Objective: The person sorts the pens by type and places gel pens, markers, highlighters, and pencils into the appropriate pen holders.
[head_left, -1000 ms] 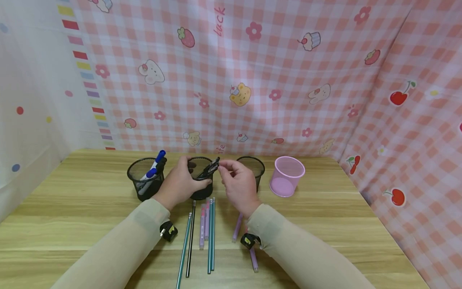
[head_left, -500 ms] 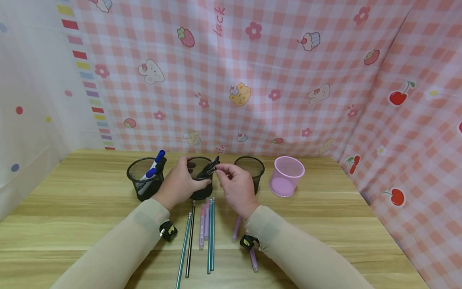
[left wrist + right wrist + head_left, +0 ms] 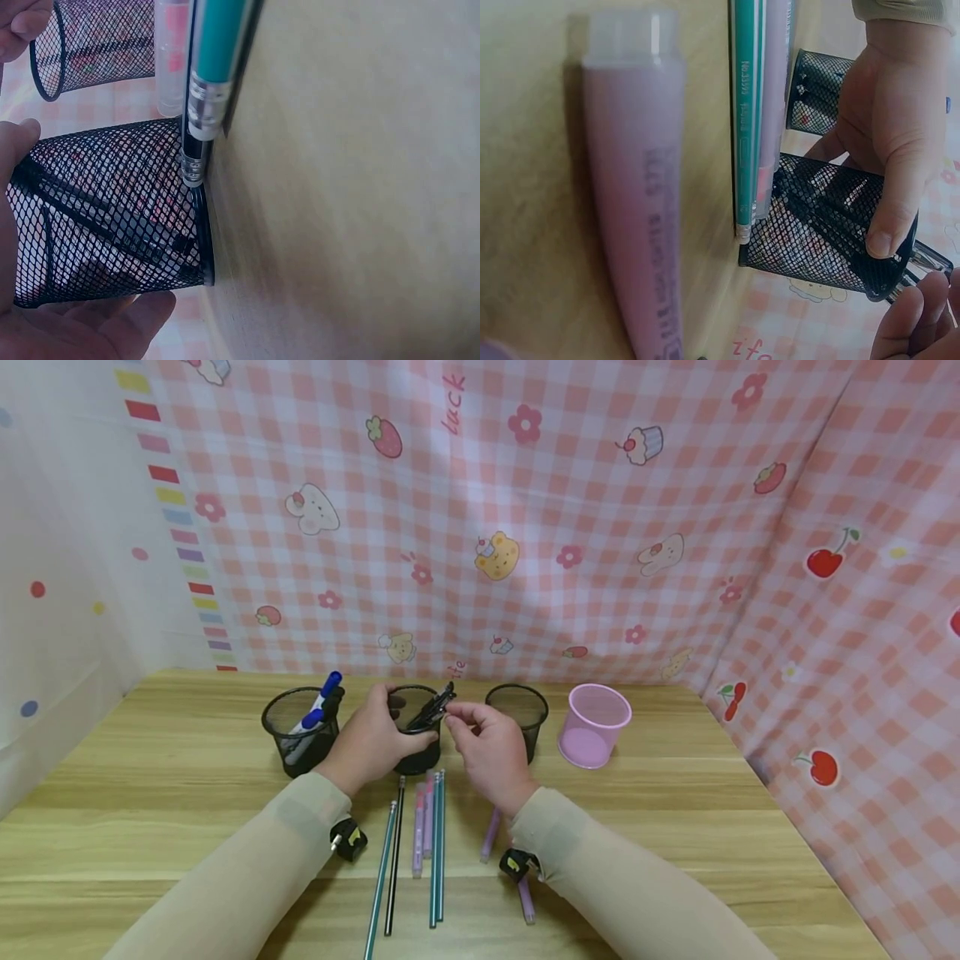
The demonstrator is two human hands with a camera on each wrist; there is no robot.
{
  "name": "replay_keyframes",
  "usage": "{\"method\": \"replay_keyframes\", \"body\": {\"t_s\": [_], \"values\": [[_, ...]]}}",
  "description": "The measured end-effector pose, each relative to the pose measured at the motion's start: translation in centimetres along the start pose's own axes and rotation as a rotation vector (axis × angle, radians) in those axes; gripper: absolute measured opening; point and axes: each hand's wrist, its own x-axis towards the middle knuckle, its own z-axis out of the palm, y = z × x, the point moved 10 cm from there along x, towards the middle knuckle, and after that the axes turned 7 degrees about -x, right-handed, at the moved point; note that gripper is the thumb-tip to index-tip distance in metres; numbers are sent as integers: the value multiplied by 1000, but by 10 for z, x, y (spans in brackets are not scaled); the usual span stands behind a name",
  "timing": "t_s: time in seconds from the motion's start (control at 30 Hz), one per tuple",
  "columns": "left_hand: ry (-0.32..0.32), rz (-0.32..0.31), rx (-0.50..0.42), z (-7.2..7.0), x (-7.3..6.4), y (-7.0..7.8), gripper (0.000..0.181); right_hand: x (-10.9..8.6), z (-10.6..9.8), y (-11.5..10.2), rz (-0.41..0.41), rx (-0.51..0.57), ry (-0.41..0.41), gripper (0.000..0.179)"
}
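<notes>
My left hand (image 3: 367, 739) grips the middle black mesh pen cup (image 3: 418, 762), thumb across its front and fingers round the far side. Several black pens (image 3: 431, 710) lean in this cup, their clip ends over the right rim. My right hand (image 3: 495, 752) pinches the end of one black pen (image 3: 928, 259) at that rim between thumb and forefinger. Through the mesh in the left wrist view, the pens' lower parts (image 3: 112, 217) slant toward the base. In front of the cup lie teal pencils (image 3: 437, 860), a black pencil (image 3: 394, 868) and purple highlighters (image 3: 417, 843).
To the left, another black mesh cup (image 3: 288, 747) holds blue-capped markers (image 3: 327, 689). A third black mesh cup (image 3: 534, 727) stands behind the right hand, with a pink mesh cup (image 3: 588, 747) beyond it. More purple highlighters (image 3: 490, 837) lie under the right forearm.
My right hand has moved slightly left and down at the rim, and the black pen sits a little lower in the cup. The left hand keeps its grip on the cup.
</notes>
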Motion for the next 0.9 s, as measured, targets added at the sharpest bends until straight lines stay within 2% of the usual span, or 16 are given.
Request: {"method": "replay_keyframes", "body": {"t_s": [0.47, 0.77, 0.9], "values": [[-3, -4, 5, 0, 0, -2, 103, -1, -16, -5, -9, 25, 40, 14], [-11, -6, 5, 1, -1, -2, 105, 3, -34, -8, -141, 73, 119, 10], [-14, -6, 3, 1, -1, -2, 106, 7, -43, -8, -169, 70, 150, 10]]}}
